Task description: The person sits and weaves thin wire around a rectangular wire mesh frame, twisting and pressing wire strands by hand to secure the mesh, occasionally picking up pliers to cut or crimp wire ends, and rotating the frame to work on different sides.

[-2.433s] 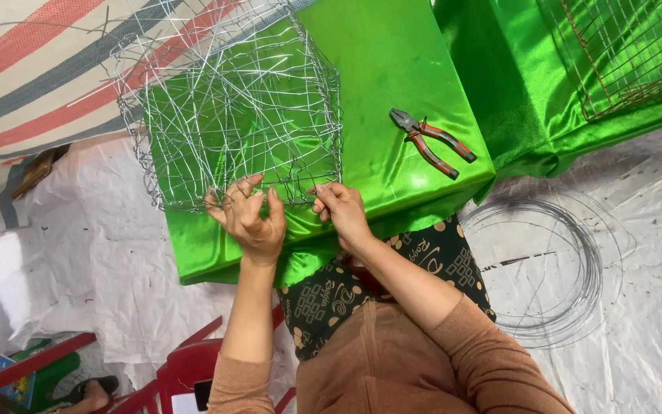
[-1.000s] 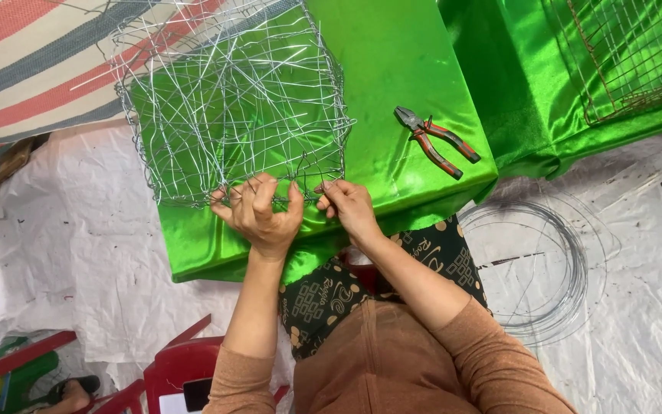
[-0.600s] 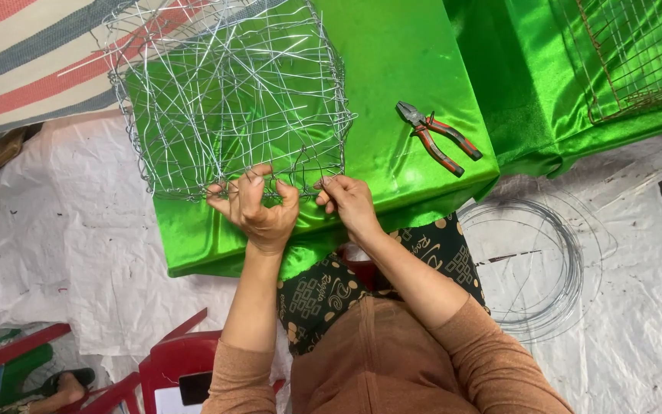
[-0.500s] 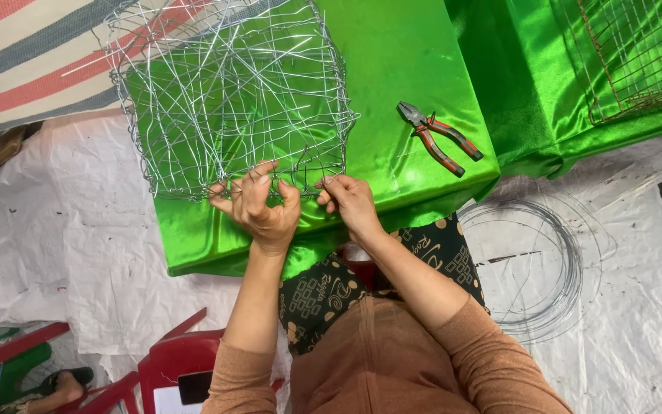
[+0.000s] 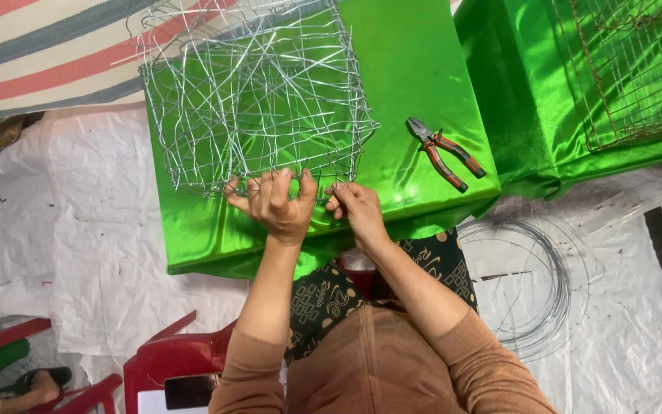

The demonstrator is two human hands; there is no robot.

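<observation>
A box-shaped cage of tangled silver wire [image 5: 254,92] rests on a shiny green cloth-covered table [image 5: 415,69]. My left hand [image 5: 276,205] grips the cage's near bottom edge, fingers curled over the wire. Right beside it, my right hand [image 5: 355,208] pinches a wire end at the same near edge, close to the cage's right corner. Pliers [image 5: 446,152] with red and black handles lie on the green cloth to the right of my right hand, untouched.
A coil of thin wire [image 5: 526,284] lies on the white ground sheet at the right. A second green-covered block with a rusty wire grid [image 5: 622,69] stands at top right. Red plastic chairs [image 5: 166,368] sit at the lower left; a striped cloth [image 5: 47,54] lies top left.
The view has shifted slightly. My left hand's fingers have moved along the cage's near edge and closed over the wire; my right hand stays at the same edge.
</observation>
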